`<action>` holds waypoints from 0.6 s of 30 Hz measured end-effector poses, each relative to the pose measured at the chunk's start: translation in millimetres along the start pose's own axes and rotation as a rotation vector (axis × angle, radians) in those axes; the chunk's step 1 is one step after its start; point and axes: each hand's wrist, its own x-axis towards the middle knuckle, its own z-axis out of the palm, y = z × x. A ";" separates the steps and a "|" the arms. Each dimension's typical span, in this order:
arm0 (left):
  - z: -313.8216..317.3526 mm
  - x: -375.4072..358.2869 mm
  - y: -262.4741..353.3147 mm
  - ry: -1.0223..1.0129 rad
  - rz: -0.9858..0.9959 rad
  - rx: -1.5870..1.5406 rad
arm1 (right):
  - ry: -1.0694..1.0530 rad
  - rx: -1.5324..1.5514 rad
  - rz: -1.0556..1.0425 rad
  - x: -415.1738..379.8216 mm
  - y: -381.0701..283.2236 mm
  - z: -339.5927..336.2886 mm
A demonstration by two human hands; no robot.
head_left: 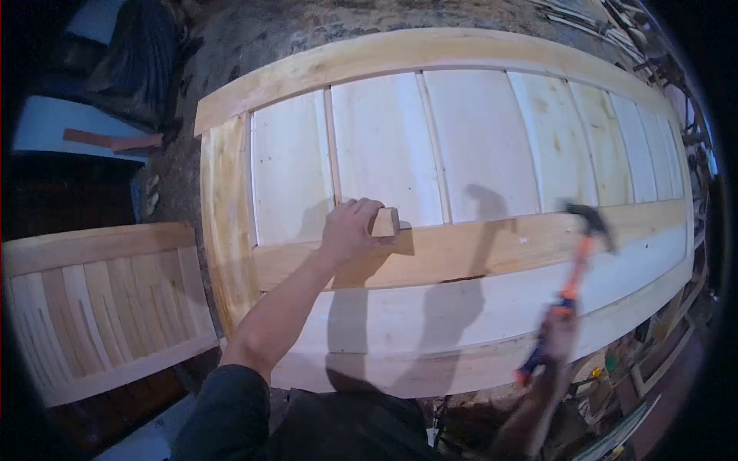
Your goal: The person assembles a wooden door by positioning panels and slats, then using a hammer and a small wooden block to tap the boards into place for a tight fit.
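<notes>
A large wooden panelled frame [300, 267], like a door, lies flat before me. My left hand [353, 230] grips a small wooden block [385, 223] at the edge of the frame's middle rail, close to a panel seam. Off to the right, my right hand [559, 338] is wrapped around the handle of a claw hammer [578, 265], orange and dark blue along the grip. The hammer is raised above the frame, its dark head up, and is slightly smeared by motion. Shadows of my arm and the hammer fall across the boards.
A smaller slatted wooden panel [100, 240] stands at the left. Dark fabric [138, 61] and a reddish wooden strip [111, 141] are at upper left. Thin wood strips [592, 27] lie at upper right, with scrap timber along the right side.
</notes>
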 end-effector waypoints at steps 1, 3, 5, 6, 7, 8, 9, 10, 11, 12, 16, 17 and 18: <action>-0.5 -1.1 1.4 0.009 0.006 -0.007 | 0.269 -0.013 -0.023 10.3 -25.7 -25.1; -4.0 -0.7 1.9 -0.004 0.002 -0.007 | 0.429 0.199 -0.223 32.9 -49.9 -88.1; -7.3 -1.6 4.3 -0.043 -0.015 0.011 | 0.529 0.357 -0.242 36.9 -64.8 -73.2; -1.5 -7.9 8.0 -0.042 -0.036 0.004 | 0.457 0.282 -0.150 11.6 -42.3 -1.4; 1.1 -7.1 7.1 -0.033 -0.041 0.011 | 0.307 0.188 -0.037 -14.8 -16.9 68.2; -1.8 -0.2 4.0 -0.024 -0.030 0.033 | 0.076 0.076 0.091 -41.2 2.4 132.4; -0.3 0.5 10.4 -0.018 -0.013 0.017 | -0.112 -0.012 0.164 -58.4 3.9 167.4; 2.6 4.5 15.3 0.010 -0.010 -0.005 | -0.219 -0.067 0.177 -63.0 0.1 180.1; -5.8 -1.9 10.0 0.041 -0.031 0.004 | -0.239 -0.103 0.179 -60.6 -1.6 170.6; -5.1 -5.5 12.1 -0.001 -0.035 0.005 | -0.198 -0.156 0.168 -52.5 -5.7 145.4; -6.9 -1.7 9.1 -0.034 -0.058 0.002 | 0.017 -0.250 -0.122 -11.6 6.3 -5.0; -6.3 -0.9 8.4 -0.037 -0.062 -0.010 | 0.191 0.004 -0.130 -11.3 -32.4 -18.5; -4.7 -1.2 6.6 -0.008 -0.037 -0.017 | 0.452 -0.174 -0.016 -0.3 -62.8 -36.9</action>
